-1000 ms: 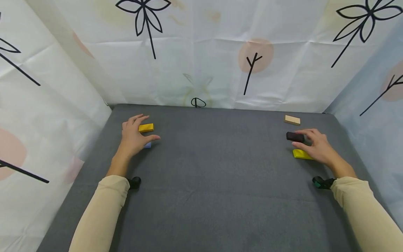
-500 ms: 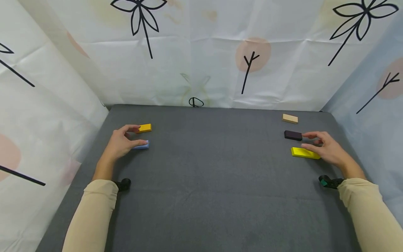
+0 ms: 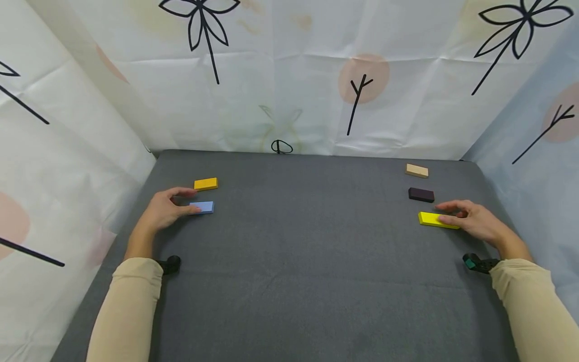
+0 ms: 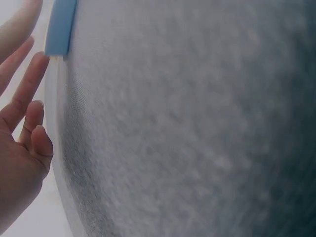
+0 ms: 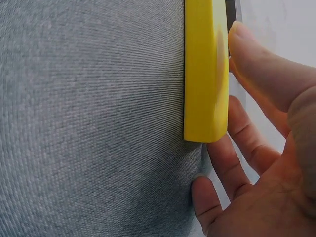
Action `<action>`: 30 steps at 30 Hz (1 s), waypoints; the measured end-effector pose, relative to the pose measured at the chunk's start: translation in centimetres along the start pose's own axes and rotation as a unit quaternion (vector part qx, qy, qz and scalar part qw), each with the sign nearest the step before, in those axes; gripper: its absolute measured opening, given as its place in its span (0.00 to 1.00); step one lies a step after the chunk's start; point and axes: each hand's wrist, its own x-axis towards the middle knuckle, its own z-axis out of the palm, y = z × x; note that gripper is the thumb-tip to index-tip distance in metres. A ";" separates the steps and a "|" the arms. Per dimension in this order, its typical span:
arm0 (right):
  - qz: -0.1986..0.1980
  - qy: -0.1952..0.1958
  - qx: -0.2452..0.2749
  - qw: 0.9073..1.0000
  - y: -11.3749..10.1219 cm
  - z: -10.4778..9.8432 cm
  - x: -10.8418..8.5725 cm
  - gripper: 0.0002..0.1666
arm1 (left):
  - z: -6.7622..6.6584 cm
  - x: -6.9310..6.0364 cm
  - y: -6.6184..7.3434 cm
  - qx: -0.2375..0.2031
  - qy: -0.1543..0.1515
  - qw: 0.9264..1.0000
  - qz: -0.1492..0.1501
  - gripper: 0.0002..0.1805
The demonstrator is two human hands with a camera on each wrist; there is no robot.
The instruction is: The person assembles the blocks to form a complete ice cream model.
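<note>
On the left, the left hand (image 3: pixel 164 210) hovers at the near-left end of a light blue block (image 3: pixel 202 207), its thumb over the block and its fingers behind. The left wrist view shows the blue block (image 4: pixel 60 28) beside the spread fingers of the left hand (image 4: pixel 22 143). At the right, the right hand (image 3: pixel 481 225) has its thumb over a long yellow block (image 3: pixel 430 219), fingers on the far side. Up close, the yellow block (image 5: pixel 203 79) lies flat beside the right hand (image 5: pixel 266 158), neither lifted nor visibly pinched.
An orange-yellow block (image 3: pixel 205 184) lies behind the blue one. Behind the long yellow block are a dark block (image 3: pixel 421 195) and, farther back, a light wooden block (image 3: pixel 416 170). Patterned white cloth (image 3: pixel 307 100) stands around the grey table (image 3: pixel 289 251).
My left hand has moved left and nearer, from the orange-yellow block to the blue one. My right hand has moved right and nearer, from the dark block to the long yellow one.
</note>
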 end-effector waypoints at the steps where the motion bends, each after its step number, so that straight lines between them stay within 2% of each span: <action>1: 0.001 0.000 0.001 1.000 0.0 0.0 0.0 0.39 | -0.1 0.0 -0.1 0.004 -0.001 1.000 -0.003 0.41; 13: -0.002 0.007 -0.008 1.000 0.3 0.2 -0.2 0.34 | -0.2 -0.1 -0.9 0.021 -0.017 0.999 -0.031 0.39; 22: -0.001 0.009 -0.005 1.000 0.2 0.2 -0.3 0.33 | -0.2 -0.1 -0.7 0.021 -0.021 0.999 -0.031 0.36; 30: -0.005 0.015 -0.010 1.000 0.0 0.4 -0.1 0.33 | -0.3 0.3 -0.3 0.043 -0.027 0.998 -0.032 0.33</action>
